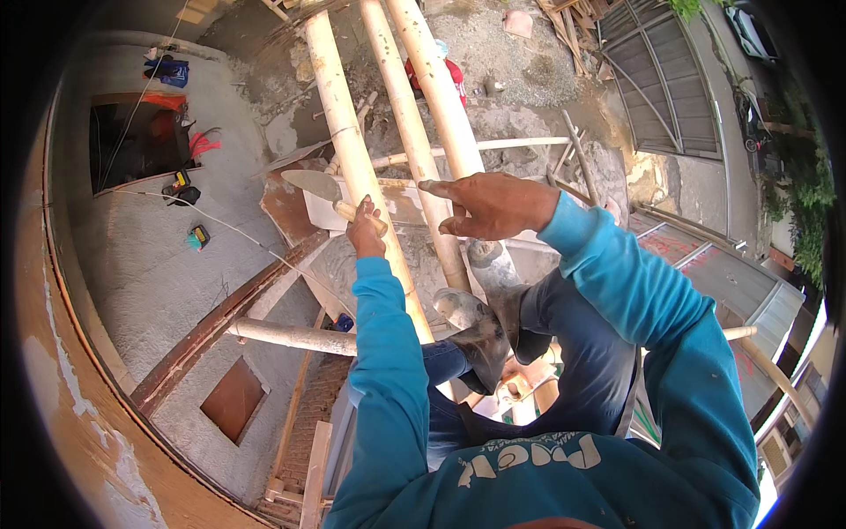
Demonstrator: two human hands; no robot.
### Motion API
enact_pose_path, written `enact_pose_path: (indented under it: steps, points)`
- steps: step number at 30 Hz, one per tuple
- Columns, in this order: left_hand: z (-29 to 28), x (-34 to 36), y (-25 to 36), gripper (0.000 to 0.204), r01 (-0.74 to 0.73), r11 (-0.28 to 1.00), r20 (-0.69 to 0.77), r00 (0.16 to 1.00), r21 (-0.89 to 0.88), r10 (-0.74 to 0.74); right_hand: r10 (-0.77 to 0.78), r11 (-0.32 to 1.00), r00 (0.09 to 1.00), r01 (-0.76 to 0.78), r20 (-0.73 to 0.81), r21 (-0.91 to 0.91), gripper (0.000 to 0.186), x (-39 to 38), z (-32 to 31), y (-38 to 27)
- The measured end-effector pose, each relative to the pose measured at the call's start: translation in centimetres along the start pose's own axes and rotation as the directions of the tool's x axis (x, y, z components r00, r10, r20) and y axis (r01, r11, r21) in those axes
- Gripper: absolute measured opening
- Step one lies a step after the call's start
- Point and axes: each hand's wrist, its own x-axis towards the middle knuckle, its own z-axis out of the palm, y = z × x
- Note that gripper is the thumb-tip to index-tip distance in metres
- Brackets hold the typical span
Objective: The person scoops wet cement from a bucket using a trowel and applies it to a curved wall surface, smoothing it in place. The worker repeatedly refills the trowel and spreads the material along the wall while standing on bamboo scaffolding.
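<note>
Left hand [365,227] grips a trowel [322,189]; right hand [492,204] open above bamboo poles [352,150].

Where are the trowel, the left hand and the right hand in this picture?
trowel [310,184], head view, on the flat metal blade.
left hand [365,229], head view, on the back of the fist gripping the trowel's handle.
right hand [495,204], head view, on the back of the hand.

Bright daylight, strong fisheye edge distortion
</note>
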Motion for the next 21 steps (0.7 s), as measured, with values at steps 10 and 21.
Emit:
enact_pose_path:
  steps: [10,21]
  points:
    - [3.3,10.8,-3.6,0.046,-0.284,0.910,-0.277,0.887,0.302,0.369,-0.181,0.947,0.927,0.074,-0.329,-0.311,0.054,-1.4,-4.0,4.6]
    - [8.0,20.0,2.1,0.054,-0.228,0.712,-0.180,0.875,0.664,0.448,-0.151,0.938,0.935,0.034,-0.320,-0.344,0.053,-1.8,-5.0,4.1]
